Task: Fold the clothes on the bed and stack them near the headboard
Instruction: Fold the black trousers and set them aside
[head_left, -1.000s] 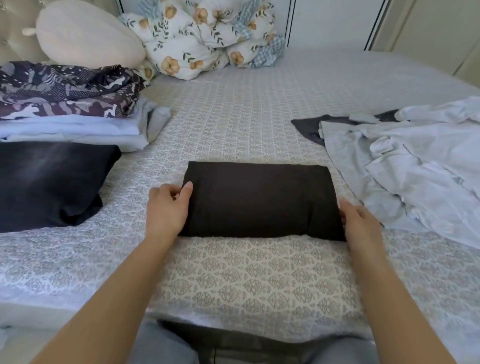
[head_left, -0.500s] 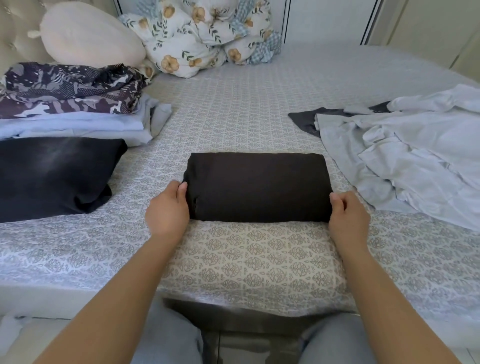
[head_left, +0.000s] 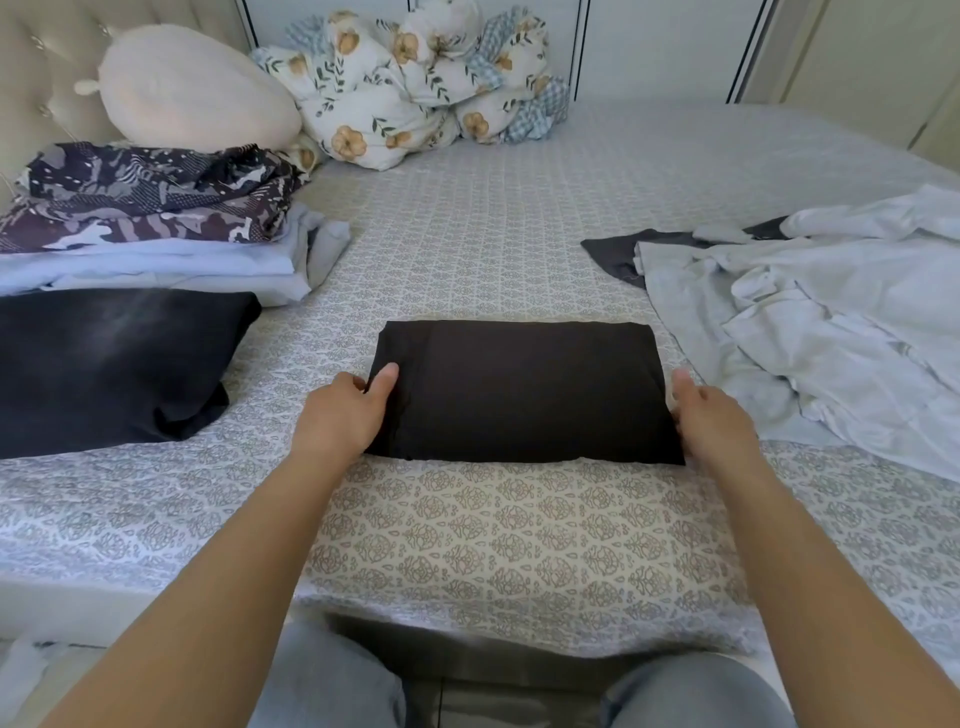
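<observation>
— Where the patterned bedsheet (head_left: 519, 545) runs nearest the camera, what is seen on it?

— A dark folded garment (head_left: 524, 389) is laid flat there as a neat rectangle, near the bed's front edge and roughly in the middle of the view. It is flanked by both hands.

— How is it held?

— Its left end is gripped by the left hand (head_left: 345, 415): the thumb is laid on top of the cloth, and the fingers are tucked at the edge. Its right end is touched by the right hand (head_left: 711, 418), whose thumb is stretched along the side of the fold; the fingers are hidden, so whether the cloth is pinched cannot be told.

— What is found to the left?

— A black folded item (head_left: 109, 364) is set flat on the sheet, apart from the garment. Behind it, a stack is formed by pale blue folded clothes (head_left: 171, 267) with a dark camouflage-print piece (head_left: 150, 192) on top, close to the tufted headboard (head_left: 47, 78). A cream pillow (head_left: 192, 88) and a bundled floral duvet (head_left: 415, 78) are placed farther back.

— And to the right?

— A heap of unfolded pale clothes (head_left: 810, 317) is spread there, with a dark grey piece (head_left: 618, 257) partly covered by it.
</observation>
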